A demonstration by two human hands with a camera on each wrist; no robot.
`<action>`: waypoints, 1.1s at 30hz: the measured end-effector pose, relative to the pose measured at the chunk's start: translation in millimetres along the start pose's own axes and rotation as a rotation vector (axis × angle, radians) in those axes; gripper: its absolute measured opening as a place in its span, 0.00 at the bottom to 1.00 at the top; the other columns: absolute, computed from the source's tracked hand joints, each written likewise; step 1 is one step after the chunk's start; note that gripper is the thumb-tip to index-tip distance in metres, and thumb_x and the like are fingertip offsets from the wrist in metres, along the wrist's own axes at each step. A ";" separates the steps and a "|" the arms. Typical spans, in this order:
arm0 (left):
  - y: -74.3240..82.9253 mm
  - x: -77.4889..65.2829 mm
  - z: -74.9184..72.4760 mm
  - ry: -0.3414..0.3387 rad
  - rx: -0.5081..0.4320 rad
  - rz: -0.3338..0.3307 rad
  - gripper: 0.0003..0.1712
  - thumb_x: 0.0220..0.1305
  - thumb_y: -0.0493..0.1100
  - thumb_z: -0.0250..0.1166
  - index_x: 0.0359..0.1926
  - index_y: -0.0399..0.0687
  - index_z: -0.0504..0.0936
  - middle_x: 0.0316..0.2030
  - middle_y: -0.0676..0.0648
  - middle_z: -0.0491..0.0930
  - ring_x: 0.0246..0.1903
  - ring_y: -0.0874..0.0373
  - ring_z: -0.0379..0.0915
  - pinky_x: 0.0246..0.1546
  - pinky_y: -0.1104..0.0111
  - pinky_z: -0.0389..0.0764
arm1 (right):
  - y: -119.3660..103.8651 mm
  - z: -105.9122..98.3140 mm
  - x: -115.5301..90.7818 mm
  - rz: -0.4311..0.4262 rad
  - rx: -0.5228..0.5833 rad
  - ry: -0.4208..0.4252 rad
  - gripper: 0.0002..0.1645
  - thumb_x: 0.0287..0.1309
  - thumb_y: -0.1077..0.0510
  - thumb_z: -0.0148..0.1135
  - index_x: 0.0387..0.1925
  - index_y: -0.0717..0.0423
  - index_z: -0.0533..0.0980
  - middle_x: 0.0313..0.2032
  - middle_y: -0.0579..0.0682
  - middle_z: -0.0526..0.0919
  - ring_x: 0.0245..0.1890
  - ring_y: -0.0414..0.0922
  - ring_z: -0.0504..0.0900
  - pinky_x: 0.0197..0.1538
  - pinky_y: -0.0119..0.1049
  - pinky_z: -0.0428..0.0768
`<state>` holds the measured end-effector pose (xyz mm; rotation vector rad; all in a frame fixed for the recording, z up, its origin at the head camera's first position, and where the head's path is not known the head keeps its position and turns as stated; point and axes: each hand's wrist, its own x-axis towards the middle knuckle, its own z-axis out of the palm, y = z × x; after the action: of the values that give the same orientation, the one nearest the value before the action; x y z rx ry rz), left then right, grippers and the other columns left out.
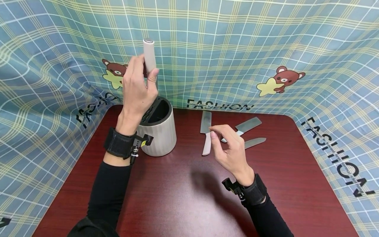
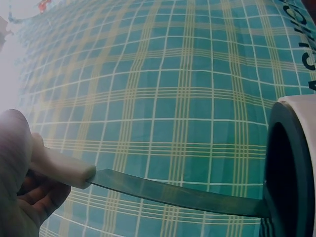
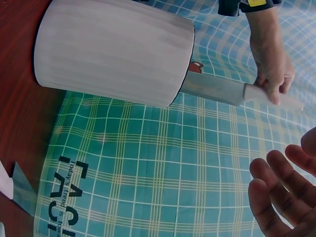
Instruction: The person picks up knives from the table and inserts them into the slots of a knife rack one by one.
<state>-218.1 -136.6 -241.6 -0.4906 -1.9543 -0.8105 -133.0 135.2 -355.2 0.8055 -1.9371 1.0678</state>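
My left hand (image 1: 137,87) grips the pale handle (image 1: 149,54) of a knife, held upright over a round, ribbed white knife holder (image 1: 161,138). In the left wrist view the long knife blade (image 2: 177,195) runs to the holder's black opening, with its tip hidden at the slotted insert. The right wrist view also shows this blade (image 3: 212,88) reaching the holder's rim. My right hand (image 1: 232,153) hovers above the table, fingers loosely bent and holding nothing. Close to its fingertips lies a wide-bladed knife (image 1: 206,123) with a pale handle.
Another wide-bladed knife (image 1: 249,125) and a narrower, pointed knife (image 1: 256,142) lie on the dark red table (image 1: 174,197), their handles partly or wholly hidden behind my right hand. Blue plaid cloth (image 1: 189,59) with printed bears encloses the table at the back and sides.
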 end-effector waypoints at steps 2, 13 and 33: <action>-2.8 0.0 1.1 -0.015 0.006 0.005 0.25 0.75 0.45 0.57 0.61 0.27 0.74 0.45 0.28 0.76 0.39 0.38 0.73 0.40 0.54 0.75 | 0.0 -0.3 -0.1 0.001 0.000 0.001 0.12 0.63 0.67 0.59 0.46 0.58 0.83 0.37 0.50 0.86 0.30 0.38 0.78 0.36 0.25 0.73; -15.1 -1.3 8.7 -0.067 -0.007 -0.075 0.24 0.73 0.43 0.60 0.60 0.26 0.74 0.44 0.28 0.76 0.38 0.38 0.72 0.40 0.52 0.74 | -0.2 -2.7 -0.7 0.009 -0.004 0.006 0.12 0.63 0.66 0.60 0.46 0.59 0.83 0.38 0.51 0.86 0.30 0.38 0.78 0.36 0.25 0.73; -34.7 -12.3 24.3 -0.163 0.036 -0.184 0.21 0.73 0.44 0.60 0.57 0.31 0.76 0.46 0.30 0.79 0.39 0.39 0.76 0.42 0.49 0.75 | -0.1 -6.8 -3.1 0.039 -0.005 0.005 0.12 0.64 0.65 0.60 0.46 0.58 0.83 0.38 0.51 0.86 0.31 0.38 0.78 0.36 0.24 0.73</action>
<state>-248.7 -143.7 -272.6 -0.3686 -2.1849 -0.8720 -129.1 141.6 -355.4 0.7646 -1.9575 1.0864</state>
